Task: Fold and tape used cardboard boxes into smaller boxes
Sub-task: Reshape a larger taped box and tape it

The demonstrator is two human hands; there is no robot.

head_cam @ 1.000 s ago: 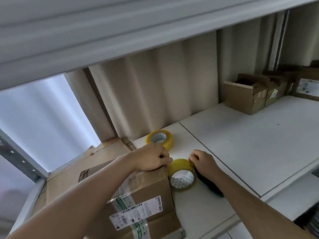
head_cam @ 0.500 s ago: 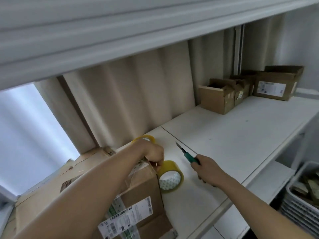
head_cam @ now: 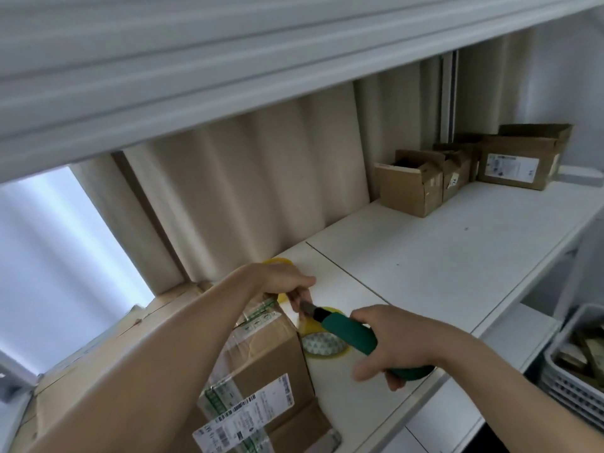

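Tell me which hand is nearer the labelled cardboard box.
Left. The left hand rests at the top edge of the cardboard box, while the right hand holds a green knife off to the box's right.

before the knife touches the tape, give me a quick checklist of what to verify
1. Right hand grips the green knife firmly: ok.
2. Blade out: ok, tip shows past the handle.
3. Left hand steadies the taped box: ok.
4. Left fingers clear of the blade: not ok, right beside it.
5. Tape roll out of the way: not ok, under the knife.
6. Cut line visible: cannot tell.
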